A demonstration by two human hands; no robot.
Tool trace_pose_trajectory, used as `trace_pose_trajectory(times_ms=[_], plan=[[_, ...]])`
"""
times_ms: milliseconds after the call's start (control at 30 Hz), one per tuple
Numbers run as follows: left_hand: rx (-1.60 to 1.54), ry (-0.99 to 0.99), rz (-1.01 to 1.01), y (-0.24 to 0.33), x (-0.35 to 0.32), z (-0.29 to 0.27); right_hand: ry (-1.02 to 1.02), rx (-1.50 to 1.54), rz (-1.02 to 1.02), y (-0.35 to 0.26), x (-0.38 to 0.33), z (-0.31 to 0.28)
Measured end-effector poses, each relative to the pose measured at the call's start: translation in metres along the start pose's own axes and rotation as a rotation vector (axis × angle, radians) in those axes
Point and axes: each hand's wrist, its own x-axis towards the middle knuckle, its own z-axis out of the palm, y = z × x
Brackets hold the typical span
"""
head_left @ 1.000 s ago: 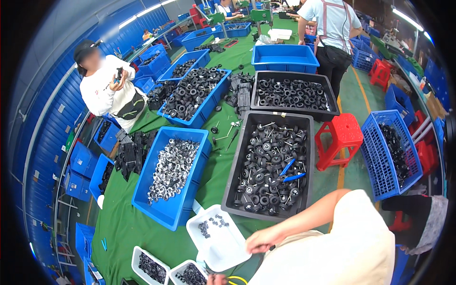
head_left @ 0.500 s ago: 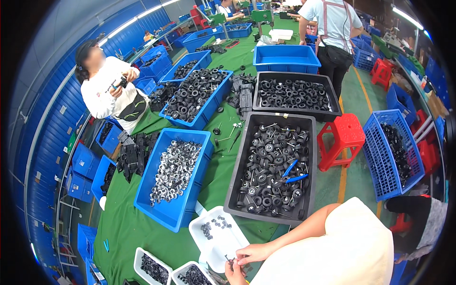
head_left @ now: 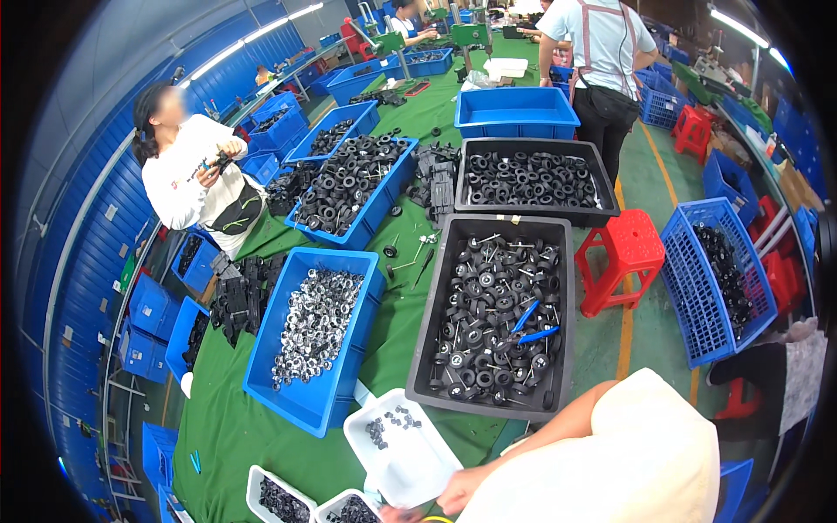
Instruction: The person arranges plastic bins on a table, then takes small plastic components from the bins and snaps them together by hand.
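My right hand is low in the picture, by the near end of a white tray holding several small black parts. Its fingers look curled in, and whatever they hold is hidden. Only a blurred piece of my left hand shows at the bottom edge, beside a white bin of small black parts; its fingers cannot be made out. Another white bin with black parts stands to the left. Beyond my right arm is a black tub of wheels on axles, with blue-handled pliers lying on top.
A blue bin of shiny wheel rims stands on the green cloth. Farther off are tyre bins, a blue bin and black chassis parts. A red stool stands right. Co-workers stand at left and back.
Both hands have moved down, and the left has slid left toward the white bin, mostly out of view. The small dark part between them no longer shows. The view has shifted slightly.
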Motion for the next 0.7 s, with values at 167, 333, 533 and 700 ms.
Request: trace_pose_trajectory(times_ms=[167,333,533,700], plan=[[0.323,0.035,0.315,0.016,0.019,-0.036,0.144,0.281,0.113,0.035,-0.002,-0.008],[0.682,-0.176,0.173,-0.025,0.013,-0.002,0.158,0.454,0.343,0.041,0.008,0.000],[0.618,-0.302,0.049,-0.039,0.012,0.008,0.112,0.201,0.412,0.047,0.005,-0.005],[0.468,-0.341,0.034,-0.036,0.016,0.005,0.047,0.266,0.399,0.047,0.007,-0.006]])
